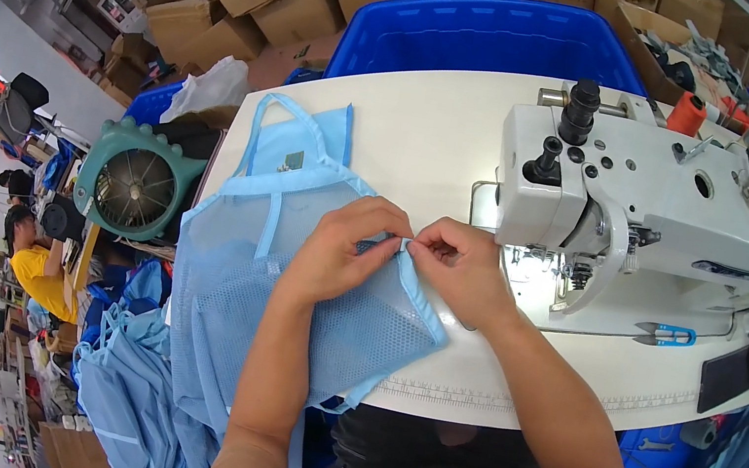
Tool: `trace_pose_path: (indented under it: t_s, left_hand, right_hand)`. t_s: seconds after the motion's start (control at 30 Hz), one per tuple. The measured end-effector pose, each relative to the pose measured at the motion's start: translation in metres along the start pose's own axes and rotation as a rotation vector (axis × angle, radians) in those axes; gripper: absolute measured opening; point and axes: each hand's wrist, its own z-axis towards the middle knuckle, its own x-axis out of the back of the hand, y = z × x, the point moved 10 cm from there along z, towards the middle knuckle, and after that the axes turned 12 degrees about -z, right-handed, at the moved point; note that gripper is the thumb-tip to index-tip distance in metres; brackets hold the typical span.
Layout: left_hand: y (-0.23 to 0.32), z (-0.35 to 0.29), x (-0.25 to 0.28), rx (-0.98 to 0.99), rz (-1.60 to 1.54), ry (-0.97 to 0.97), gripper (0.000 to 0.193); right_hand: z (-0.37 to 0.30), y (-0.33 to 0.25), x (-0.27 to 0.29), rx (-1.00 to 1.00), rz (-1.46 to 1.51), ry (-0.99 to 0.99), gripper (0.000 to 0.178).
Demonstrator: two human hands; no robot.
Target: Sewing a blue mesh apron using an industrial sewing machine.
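A light blue mesh bag (275, 317) with fabric straps and bound edges lies over the left half of the white sewing table (436, 115). My left hand (354, 246) pinches the bag's blue edge binding near its upper corner. Right beside it, my right hand (462, 262) pinches the same strip, so the fingertips of both almost meet. The bag's lower part hangs over the table's front edge. Just right of my right hand stands a white industrial sewing machine (664, 185), its needle area lit.
Blue-handled thread snips (669, 334) and a dark phone-like slab (727, 378) lie at the table's right. Behind stands a blue bin (491, 29); a green fan (138, 182) is at left. More blue bags (141, 393) are heaped lower left. A person in yellow (46, 276) sits far left.
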Motion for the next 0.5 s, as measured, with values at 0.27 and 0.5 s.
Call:
trace_pose_path:
  t_s: [0.27, 0.5]
  left_hand:
    - [0.003, 0.001, -0.001, -0.024, -0.039, -0.033, 0.017]
    - [0.001, 0.0, 0.001, -0.004, -0.024, -0.007, 0.013]
  right_hand:
    - [-0.005, -0.027, 0.011, 0.185, -0.171, 0.146, 0.009]
    - [-0.004, -0.015, 0.006, 0.06, -0.073, 0.06, 0.009]
